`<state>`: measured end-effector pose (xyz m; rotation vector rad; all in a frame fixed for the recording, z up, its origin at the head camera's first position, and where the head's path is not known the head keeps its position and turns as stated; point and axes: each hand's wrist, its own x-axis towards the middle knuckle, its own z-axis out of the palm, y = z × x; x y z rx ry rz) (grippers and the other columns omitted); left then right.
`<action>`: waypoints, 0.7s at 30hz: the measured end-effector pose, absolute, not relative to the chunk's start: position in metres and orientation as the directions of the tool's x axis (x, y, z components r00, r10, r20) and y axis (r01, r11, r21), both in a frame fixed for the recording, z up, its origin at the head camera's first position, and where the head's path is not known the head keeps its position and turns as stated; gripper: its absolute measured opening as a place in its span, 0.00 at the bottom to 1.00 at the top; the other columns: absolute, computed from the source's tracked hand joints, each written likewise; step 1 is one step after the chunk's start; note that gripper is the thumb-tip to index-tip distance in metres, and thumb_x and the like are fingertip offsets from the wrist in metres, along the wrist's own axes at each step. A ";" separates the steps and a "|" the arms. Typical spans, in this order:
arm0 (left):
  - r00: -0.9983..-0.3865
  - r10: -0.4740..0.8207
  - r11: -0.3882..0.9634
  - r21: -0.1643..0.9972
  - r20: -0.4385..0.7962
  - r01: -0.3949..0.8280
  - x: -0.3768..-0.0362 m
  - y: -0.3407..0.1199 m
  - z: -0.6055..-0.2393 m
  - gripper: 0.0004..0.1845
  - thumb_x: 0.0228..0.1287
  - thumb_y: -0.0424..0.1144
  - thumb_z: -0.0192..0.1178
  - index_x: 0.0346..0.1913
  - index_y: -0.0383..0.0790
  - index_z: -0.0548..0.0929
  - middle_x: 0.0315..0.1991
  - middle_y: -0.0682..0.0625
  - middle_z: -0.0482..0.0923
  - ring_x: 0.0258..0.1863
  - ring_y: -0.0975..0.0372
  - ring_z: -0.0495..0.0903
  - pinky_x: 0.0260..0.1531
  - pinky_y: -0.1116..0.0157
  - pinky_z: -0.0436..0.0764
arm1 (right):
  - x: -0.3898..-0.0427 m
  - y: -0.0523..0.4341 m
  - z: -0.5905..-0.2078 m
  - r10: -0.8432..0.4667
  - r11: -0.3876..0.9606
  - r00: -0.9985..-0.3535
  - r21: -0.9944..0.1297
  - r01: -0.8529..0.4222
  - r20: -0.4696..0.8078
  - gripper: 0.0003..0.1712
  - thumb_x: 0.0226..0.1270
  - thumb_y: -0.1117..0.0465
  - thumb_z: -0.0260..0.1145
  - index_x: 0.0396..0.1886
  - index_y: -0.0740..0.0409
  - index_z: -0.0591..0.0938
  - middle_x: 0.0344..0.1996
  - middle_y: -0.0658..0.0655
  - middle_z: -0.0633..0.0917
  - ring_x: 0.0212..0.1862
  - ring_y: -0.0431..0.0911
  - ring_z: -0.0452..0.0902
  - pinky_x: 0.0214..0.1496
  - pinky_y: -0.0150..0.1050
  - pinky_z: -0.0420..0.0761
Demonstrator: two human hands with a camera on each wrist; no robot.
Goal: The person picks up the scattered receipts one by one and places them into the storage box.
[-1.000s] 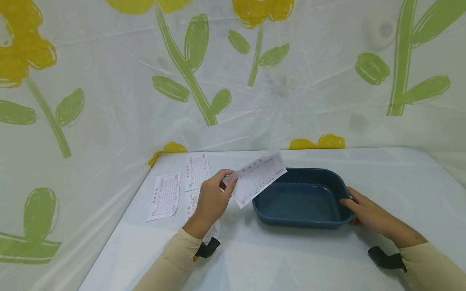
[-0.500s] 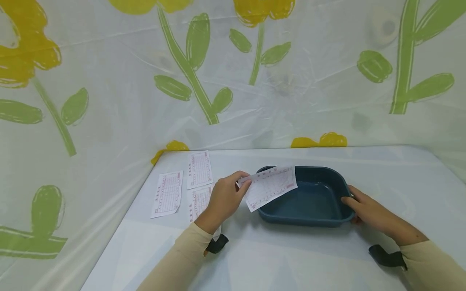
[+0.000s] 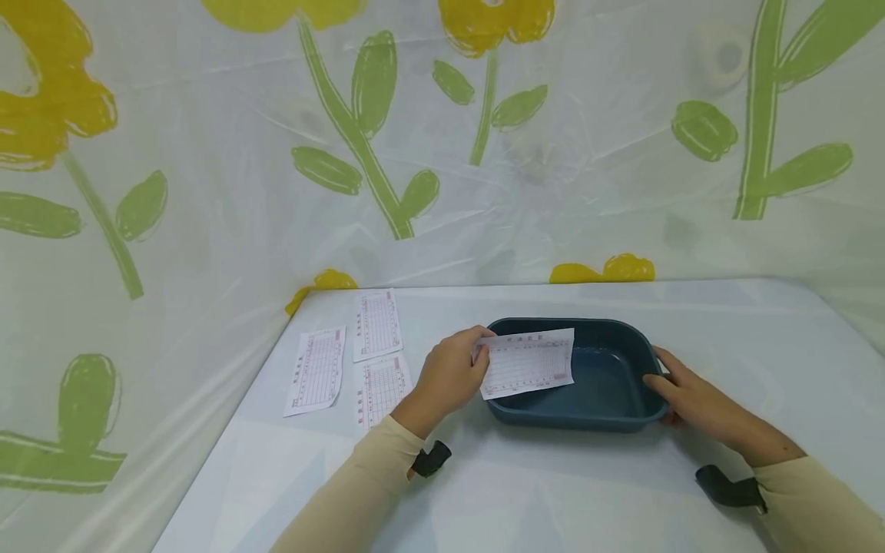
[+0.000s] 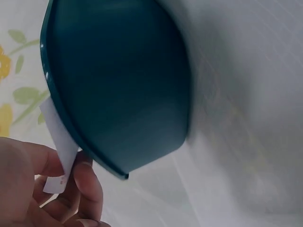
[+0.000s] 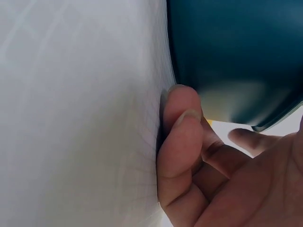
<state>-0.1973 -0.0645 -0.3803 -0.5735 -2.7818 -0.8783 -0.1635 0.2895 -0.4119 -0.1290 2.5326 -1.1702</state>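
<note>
A dark teal tray [image 3: 608, 415] sits on the white table [image 3: 553, 499], a little right of the table's middle. It is a shallow, rounded-corner basin, and what I can see of its floor is bare; the left part is covered by a paper slip [image 3: 528, 362] held over it, so I cannot tell what lies beneath that part. The slip is white with red printed lines and hangs over the tray's 9 o'clock side, its long edge running roughly level, its right end out above the basin.

The left hand [image 3: 452, 372] is at the tray's 9 o'clock rim, its thumb and fingers closed together on the slip's left end. The left wrist view shows the fingers [image 4: 87, 182] curled round the narrow edge of the slip [image 4: 59, 146], just beside the tray's outer wall [image 4: 123, 99].

The right hand [image 3: 691, 392] is at the tray's 3 o'clock end. Its fingers are bent round that end, thumb lying at the rim. From the right wrist view, the fingertips [image 5: 182, 118] press against the table just beside the tray's wall [image 5: 232, 52], with the thumb [image 5: 251, 139] reaching toward the rim from the other side.

At about 9 o'clock from the tray, well apart from it, three more slips [image 3: 376, 325] lie flat on the table, near its left edge. A flower-printed plastic sheet [image 3: 373, 138] hangs behind and to the left.
</note>
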 end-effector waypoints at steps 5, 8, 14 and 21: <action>-0.901 0.334 0.777 0.461 0.276 0.429 -0.199 -0.057 -0.384 0.16 0.69 0.32 0.53 0.56 0.44 0.83 0.51 0.50 0.86 0.26 0.66 0.76 0.23 0.73 0.71 | -0.162 0.287 -0.412 -0.225 0.634 -0.941 -0.772 0.055 -0.251 0.41 0.82 0.48 0.44 0.81 0.49 0.33 0.56 0.75 0.74 0.30 0.49 0.75 0.30 0.41 0.76; -0.892 0.344 0.794 0.417 0.293 0.443 -0.201 -0.051 -0.384 0.16 0.68 0.32 0.54 0.56 0.45 0.83 0.51 0.51 0.86 0.33 0.65 0.78 0.32 0.72 0.75 | -0.162 0.286 -0.412 -0.208 0.638 -0.953 -0.769 0.038 -0.220 0.41 0.82 0.49 0.45 0.81 0.45 0.33 0.53 0.73 0.75 0.29 0.48 0.74 0.28 0.41 0.77; -0.871 0.373 0.820 0.324 0.320 0.471 -0.202 -0.039 -0.386 0.15 0.68 0.33 0.56 0.54 0.47 0.84 0.45 0.53 0.88 0.31 0.64 0.79 0.36 0.65 0.75 | -0.162 0.282 -0.410 -0.176 0.701 -0.979 -0.712 -0.050 -0.104 0.41 0.80 0.51 0.49 0.82 0.51 0.39 0.61 0.79 0.68 0.35 0.50 0.79 0.30 0.40 0.80; -0.877 0.378 0.829 0.313 0.297 0.464 -0.201 -0.031 -0.392 0.16 0.71 0.35 0.56 0.58 0.49 0.82 0.48 0.55 0.88 0.38 0.63 0.84 0.42 0.59 0.75 | -0.161 0.276 -0.406 -0.179 0.784 -0.982 -0.593 -0.181 0.064 0.42 0.76 0.56 0.58 0.80 0.62 0.49 0.70 0.77 0.60 0.56 0.70 0.76 0.49 0.60 0.83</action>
